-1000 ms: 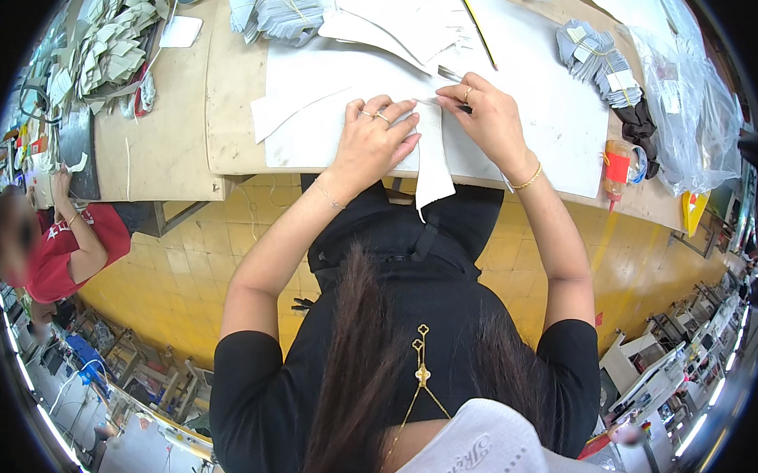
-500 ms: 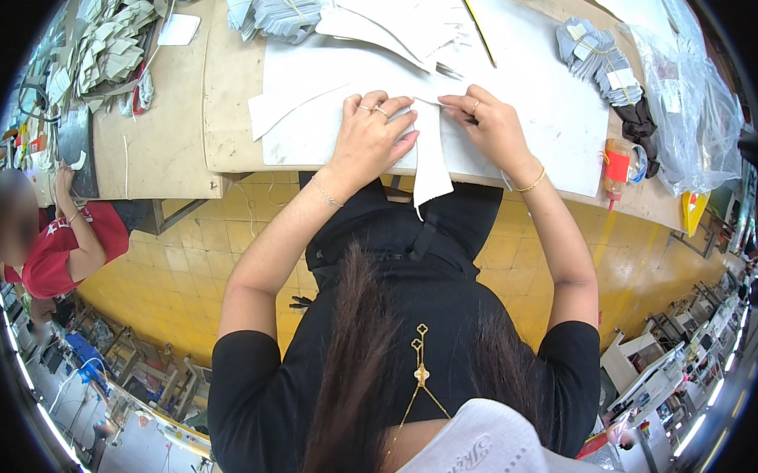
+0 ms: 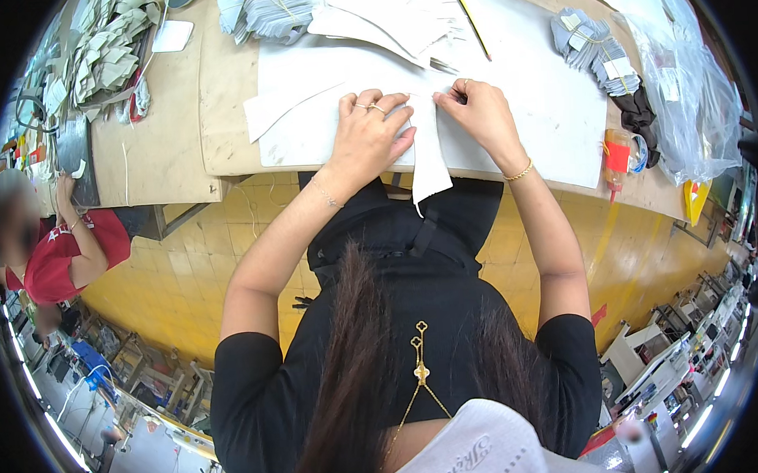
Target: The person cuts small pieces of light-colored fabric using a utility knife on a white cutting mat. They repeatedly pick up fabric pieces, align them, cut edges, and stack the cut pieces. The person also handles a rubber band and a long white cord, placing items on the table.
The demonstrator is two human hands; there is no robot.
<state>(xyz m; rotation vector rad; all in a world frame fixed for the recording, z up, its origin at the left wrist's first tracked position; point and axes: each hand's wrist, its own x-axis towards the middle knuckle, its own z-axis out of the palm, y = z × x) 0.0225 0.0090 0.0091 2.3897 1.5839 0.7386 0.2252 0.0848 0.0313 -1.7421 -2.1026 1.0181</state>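
Observation:
A white flared piece of sheet material point(image 3: 429, 158) lies over the near table edge, its wide end hanging down toward me. My left hand point(image 3: 373, 135) has its fingers bent and pressed together along the piece's left side, gripping it near the upper end. At the upper right of the piece is my right hand point(image 3: 482, 118), thumb and fingers closed in a pinch; whatever lies between those fingertips is hidden. Just beyond the hands sits a pile of larger white cut pieces point(image 3: 378, 21). Another curved white piece point(image 3: 284, 105) rests left of my left hand.
A white sheet point(image 3: 534, 111) covers the tabletop. On it lies a yellow-black pencil point(image 3: 469, 19). Bundled grey pieces point(image 3: 276, 17) stand far left, another bundle point(image 3: 592, 50) right. A red-labelled bottle point(image 3: 617, 163) and clear plastic bags point(image 3: 682, 96) sit right. Someone in red point(image 3: 79, 254) works at left.
My right hand has drawn its fingers inward and shifted slightly left, beside the piece's upper edge. The left hand keeps nearly the same place on the piece.

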